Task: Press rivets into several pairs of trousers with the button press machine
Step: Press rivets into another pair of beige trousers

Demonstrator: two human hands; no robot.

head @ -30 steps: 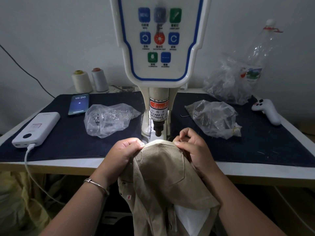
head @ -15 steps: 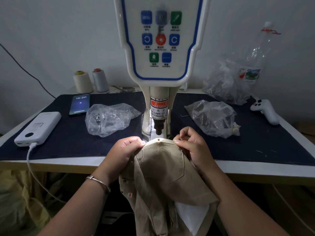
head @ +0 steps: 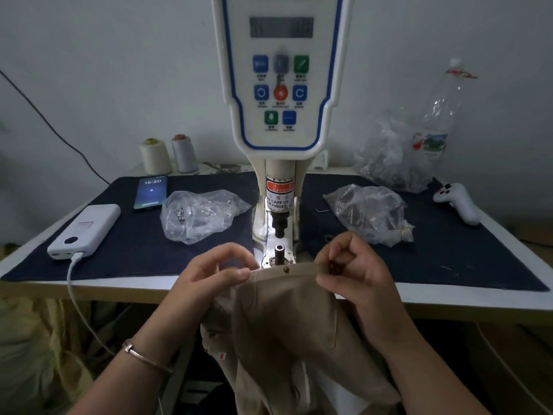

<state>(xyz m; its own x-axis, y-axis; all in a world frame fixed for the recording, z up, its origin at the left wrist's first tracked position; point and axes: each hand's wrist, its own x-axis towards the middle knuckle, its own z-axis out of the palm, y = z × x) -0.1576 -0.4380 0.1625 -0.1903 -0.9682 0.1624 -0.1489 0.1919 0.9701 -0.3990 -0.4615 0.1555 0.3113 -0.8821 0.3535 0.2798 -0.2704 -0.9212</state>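
Head view looks down on our two hands holding a pair of tan trousers [head: 287,319] at the near edge of the bench [head: 449,292], just in front of the button press machine [head: 281,115]. Our left hand [head: 209,274] pinches the folded top edge of the cloth between thumb and forefinger, the other fingers curled loosely above it. Our right hand [head: 356,271] has its grip on the same edge from the other side, thumb laid along the fold and fingers curled; something small and dark sits inside those fingers, too small to make out. Between the two hands a dark rivet [head: 286,269] sits in the edge of the cloth, just short of the lower die post [head: 279,252], which stands bare below the raised black punch [head: 279,226]. On the dark mat [head: 134,250] lie a clear plastic bag [head: 200,215] to the left of the press and another bag [head: 371,214] to the right. A phone [head: 150,193] and a white power bank [head: 85,230] with its cable plugged in lie further left.
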